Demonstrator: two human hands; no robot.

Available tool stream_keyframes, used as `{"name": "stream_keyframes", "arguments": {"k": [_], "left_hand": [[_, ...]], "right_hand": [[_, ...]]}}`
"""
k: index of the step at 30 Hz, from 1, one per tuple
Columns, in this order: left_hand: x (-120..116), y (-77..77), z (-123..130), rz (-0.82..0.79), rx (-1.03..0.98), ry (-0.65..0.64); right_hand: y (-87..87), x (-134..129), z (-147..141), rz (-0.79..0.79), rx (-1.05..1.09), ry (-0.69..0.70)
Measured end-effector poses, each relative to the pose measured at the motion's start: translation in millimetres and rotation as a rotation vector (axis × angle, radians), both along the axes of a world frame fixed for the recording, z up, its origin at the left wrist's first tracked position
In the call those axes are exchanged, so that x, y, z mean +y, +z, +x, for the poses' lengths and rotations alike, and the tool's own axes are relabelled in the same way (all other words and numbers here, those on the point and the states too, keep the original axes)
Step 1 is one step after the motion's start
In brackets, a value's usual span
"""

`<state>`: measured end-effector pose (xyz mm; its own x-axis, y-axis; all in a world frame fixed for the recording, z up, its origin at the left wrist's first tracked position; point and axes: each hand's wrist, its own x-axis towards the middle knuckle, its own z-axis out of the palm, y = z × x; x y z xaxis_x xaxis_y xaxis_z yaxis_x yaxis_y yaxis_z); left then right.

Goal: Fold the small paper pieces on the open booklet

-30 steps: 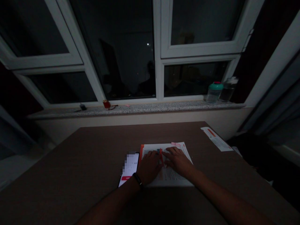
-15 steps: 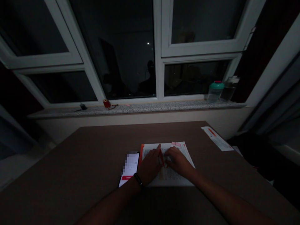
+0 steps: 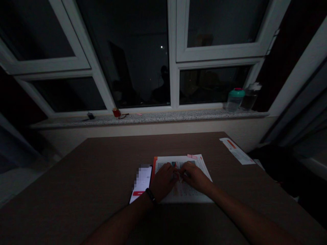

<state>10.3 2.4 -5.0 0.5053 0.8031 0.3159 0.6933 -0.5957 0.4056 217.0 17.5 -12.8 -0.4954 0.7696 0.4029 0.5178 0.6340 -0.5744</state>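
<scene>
My left hand, with a dark band on its wrist, and my right hand meet above a printed booklet. Between their fingertips is a small piece of folded red-and-pale paper. Fingers of both hands are closed on it, and they hide much of its shape. The booklet lies flat, with an orange edge on its left side. A pink paper strip rests on the booklet's top edge, apart from my hands.
A lit phone lies just left of the booklet. Another printed sheet is at the table's right edge. On the windowsill stand a green-lidded shaker bottle, a clear bottle and a small red object.
The red flap of paper that stood up between my hands is now folded down. My left fingers have curled in, and my right hand has shifted only slightly.
</scene>
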Motion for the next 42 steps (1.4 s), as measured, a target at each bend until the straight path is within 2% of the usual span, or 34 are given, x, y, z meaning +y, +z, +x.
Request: {"name": "stream_keyframes", "arguments": {"k": [8,22,31,37,42], "left_hand": [[6,2.6,3,0.029,0.067,-0.029],[10,6.9,2,0.008,0.164,0.021],[9,8.2,3,0.055,0.214,-0.007],[9,8.2,3,0.046,0.271,-0.008],[5,14.1,3,0.063,0.323,-0.015]], "right_hand": [[-2.0,6,1,0.057,-0.075,-0.026],[-1.2,8,0,0.009,-0.064,-0.052],[1.1,9,9,0.033,-0.080,0.057],[-0.2,12,8,0.145,-0.217,0.083],[1.1,13,10,0.136,-0.237,0.090]]}}
